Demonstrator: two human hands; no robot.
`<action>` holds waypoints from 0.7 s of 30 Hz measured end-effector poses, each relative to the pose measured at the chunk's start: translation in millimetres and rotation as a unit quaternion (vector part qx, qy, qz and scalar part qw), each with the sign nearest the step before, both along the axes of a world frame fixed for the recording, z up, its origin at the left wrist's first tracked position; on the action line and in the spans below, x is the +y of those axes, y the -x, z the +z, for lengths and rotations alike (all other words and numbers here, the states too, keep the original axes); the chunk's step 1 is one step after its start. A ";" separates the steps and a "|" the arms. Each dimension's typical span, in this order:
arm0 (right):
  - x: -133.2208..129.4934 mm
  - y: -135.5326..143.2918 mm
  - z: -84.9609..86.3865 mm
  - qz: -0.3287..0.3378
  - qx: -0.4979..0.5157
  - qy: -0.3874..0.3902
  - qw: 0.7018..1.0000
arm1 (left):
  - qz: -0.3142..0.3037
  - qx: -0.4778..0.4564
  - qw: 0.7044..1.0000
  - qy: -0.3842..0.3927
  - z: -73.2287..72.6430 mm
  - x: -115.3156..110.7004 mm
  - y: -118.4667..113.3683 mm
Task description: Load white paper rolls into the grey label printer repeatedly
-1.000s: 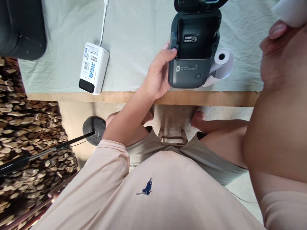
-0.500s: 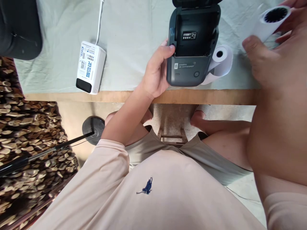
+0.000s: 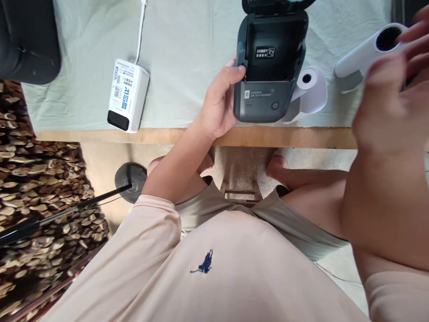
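My left hand (image 3: 221,98) grips the left side of a dark portable printer (image 3: 259,105), thumb on its rim. The printer's lid (image 3: 273,5) is raised, and its paper bay holds no roll. Just right of the printer lies a small roll of white paper (image 3: 311,91), partly unrolled. A larger white paper roll (image 3: 363,56) with a dark hollow core rests on the cloth farther right. My right hand (image 3: 398,89) is beside that roll's core end, its fingers spread and blurred, with nothing visibly held.
A white power bank (image 3: 125,96) with a cable (image 3: 140,33) lies on the cloth-covered table (image 3: 184,44) at left. A black case (image 3: 28,40) sits at the far left corner. A dark object (image 3: 400,11) shows at the upper right. Stacked firewood (image 3: 40,192) stands left of the table.
My right hand has let go of the larger paper roll, which now lies on the cloth, and its fingers have spread. My left hand still holds the printer in nearly the same place.
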State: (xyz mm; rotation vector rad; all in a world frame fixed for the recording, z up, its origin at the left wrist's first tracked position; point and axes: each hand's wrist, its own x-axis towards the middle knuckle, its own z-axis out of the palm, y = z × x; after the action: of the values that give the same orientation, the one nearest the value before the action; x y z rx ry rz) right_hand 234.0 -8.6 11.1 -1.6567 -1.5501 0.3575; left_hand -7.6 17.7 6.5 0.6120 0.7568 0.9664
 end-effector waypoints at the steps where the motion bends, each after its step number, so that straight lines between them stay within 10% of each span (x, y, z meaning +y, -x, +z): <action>1: -3.9 8.3 4.4 0.063 -0.041 -0.004 0.997 | -0.006 -0.009 1.000 -0.011 -0.6 0.2 0.4; 4: -7.9 28.8 12.9 0.135 -0.108 0.057 0.983 | -0.012 -0.024 0.999 -0.021 -1.9 0.3 0.8; 12: 5.5 46.8 8.0 0.055 -0.130 0.174 0.975 | 0.003 -0.016 1.000 -0.015 -5.5 0.4 1.6; 21: 8.4 50.6 3.2 0.041 0.071 0.069 0.994 | 0.014 -0.009 1.000 0.004 -2.4 1.0 1.2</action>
State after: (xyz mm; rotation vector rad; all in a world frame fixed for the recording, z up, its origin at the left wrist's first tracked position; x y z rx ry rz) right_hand 183.4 -0.3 14.3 -1.6368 -1.5175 0.6256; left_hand -8.7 18.7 4.1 0.5864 0.7555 0.9918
